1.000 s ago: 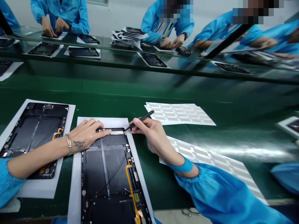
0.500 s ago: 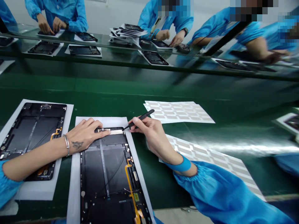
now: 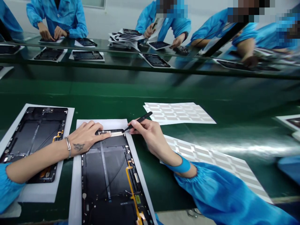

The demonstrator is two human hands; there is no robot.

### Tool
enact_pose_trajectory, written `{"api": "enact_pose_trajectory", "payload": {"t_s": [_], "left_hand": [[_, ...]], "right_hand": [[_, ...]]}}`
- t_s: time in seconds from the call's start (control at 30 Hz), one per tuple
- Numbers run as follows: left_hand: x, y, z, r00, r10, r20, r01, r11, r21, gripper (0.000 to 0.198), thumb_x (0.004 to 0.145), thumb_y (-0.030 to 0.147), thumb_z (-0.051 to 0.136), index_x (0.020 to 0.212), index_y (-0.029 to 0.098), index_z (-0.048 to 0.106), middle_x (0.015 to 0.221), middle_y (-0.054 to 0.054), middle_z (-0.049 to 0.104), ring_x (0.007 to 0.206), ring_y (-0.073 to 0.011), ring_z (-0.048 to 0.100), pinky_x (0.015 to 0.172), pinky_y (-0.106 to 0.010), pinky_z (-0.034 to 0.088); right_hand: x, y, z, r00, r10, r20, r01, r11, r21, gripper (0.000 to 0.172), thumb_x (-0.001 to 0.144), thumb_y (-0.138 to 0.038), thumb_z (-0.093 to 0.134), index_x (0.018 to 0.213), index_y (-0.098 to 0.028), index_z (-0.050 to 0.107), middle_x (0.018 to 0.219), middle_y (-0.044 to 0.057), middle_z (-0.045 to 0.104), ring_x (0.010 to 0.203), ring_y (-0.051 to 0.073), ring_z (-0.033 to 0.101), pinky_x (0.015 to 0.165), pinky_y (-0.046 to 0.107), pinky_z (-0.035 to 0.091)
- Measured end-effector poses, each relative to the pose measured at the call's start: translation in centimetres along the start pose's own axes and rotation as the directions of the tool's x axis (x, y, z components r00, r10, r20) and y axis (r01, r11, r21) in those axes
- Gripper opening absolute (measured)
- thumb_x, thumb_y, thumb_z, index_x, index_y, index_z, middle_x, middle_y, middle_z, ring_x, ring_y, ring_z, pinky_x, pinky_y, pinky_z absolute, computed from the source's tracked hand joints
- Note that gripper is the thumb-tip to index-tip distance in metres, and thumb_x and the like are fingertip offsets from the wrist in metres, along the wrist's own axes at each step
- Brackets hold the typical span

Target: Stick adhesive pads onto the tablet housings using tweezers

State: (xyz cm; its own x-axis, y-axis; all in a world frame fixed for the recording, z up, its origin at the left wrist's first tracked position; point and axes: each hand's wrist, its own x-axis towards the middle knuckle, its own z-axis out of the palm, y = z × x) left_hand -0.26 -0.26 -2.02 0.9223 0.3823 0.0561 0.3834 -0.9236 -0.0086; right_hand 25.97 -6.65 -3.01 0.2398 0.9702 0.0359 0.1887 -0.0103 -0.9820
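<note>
Left hand: it point(image 3: 87, 137) lay palm down over the casing's top corner, fingers loosely spread, one fingertip on a pale strip point(image 3: 117, 134).
Right hand: it point(image 3: 150, 134) pinched a slim black tool point(image 3: 142, 118) (tweezers, by the look of it), the tip meeting the casing's top edge near the strip's far end.
Open casing: this black tray of parts point(image 3: 100, 168), crossed by an orange ribbon point(image 3: 130, 181), sat on white paper point(image 3: 75, 187) directly below both hands.
Writing: a yellow-green tag point(image 3: 137, 199) and faint print on the dark lower panel point(image 3: 110, 215) were too small to read.
Second casing: another point(image 3: 42, 131) lay on paper beneath the left forearm.
Sheets: two lots of white paper with grey patches point(image 3: 179, 112) spread near the right arm.
Bench: its green top point(image 3: 105, 90) shone at the right.
Room: beyond a raised shelf point(image 3: 117, 59), blue-smocked co-workers point(image 3: 58, 18) sat near a stack of casings and paper point(image 3: 125, 39), against a pale wall point(image 3: 122, 15).
</note>
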Motion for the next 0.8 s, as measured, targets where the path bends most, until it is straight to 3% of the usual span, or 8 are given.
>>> {"api": "enact_pose_trajectory", "payload": {"t_s": [0.2,0.47,0.67,0.8], "left_hand": [[-0.1,-0.1,-0.1,1.0,0.013,0.013,-0.013,0.999,0.033,0.057,0.094,0.009,0.05,0.145,0.034,0.047,0.124,-0.01,0.056,0.103,-0.0247,0.051,0.085,-0.035,0.043],[1.6,-0.6,-2.5,0.98,0.104,0.169,-0.116,0.991,0.063,0.054,0.09,0.006,0.048,0.139,0.029,0.055,0.111,-0.007,0.058,0.087,-0.0196,0.052,0.073,-0.029,0.044],[2.6,-1.3,-3.7,0.973,0.149,0.175,-0.152,0.988,0.004,0.054,0.091,0.008,0.047,0.137,0.035,0.057,0.105,-0.005,0.06,0.084,-0.019,0.053,0.063,-0.027,0.042],[4.8,-0.5,-3.8,0.953,0.151,0.264,-0.171,0.984,0.055,0.057,0.092,0.011,0.05,0.143,0.038,0.053,0.096,-0.005,0.062,0.079,-0.0193,0.056,0.062,-0.027,0.042]], "right_hand": [[0.3,0.1,0.0,0.999,-0.037,0.019,0.039,0.993,-0.112,0.053,0.075,-0.069,0.07,0.075,-0.016,0.071,0.065,0.006,0.071,0.063,0.021,0.07,0.062,0.033,0.057],[0.9,0.0,0.1,0.993,0.007,-0.121,0.012,0.988,0.156,0.048,0.068,-0.063,0.078,0.065,-0.017,0.067,0.068,0.004,0.065,0.064,0.015,0.061,0.061,0.03,0.06],[1.4,0.0,-0.2,0.988,0.014,-0.155,0.014,0.984,0.179,0.045,0.067,-0.06,0.079,0.061,-0.018,0.066,0.071,0.005,0.066,0.065,0.015,0.061,0.061,0.029,0.061],[1.2,0.2,-0.1,0.991,-0.038,-0.126,0.054,0.991,0.124,0.045,0.072,-0.062,0.076,0.065,-0.018,0.067,0.068,0.004,0.066,0.064,0.016,0.063,0.065,0.033,0.061]]}}
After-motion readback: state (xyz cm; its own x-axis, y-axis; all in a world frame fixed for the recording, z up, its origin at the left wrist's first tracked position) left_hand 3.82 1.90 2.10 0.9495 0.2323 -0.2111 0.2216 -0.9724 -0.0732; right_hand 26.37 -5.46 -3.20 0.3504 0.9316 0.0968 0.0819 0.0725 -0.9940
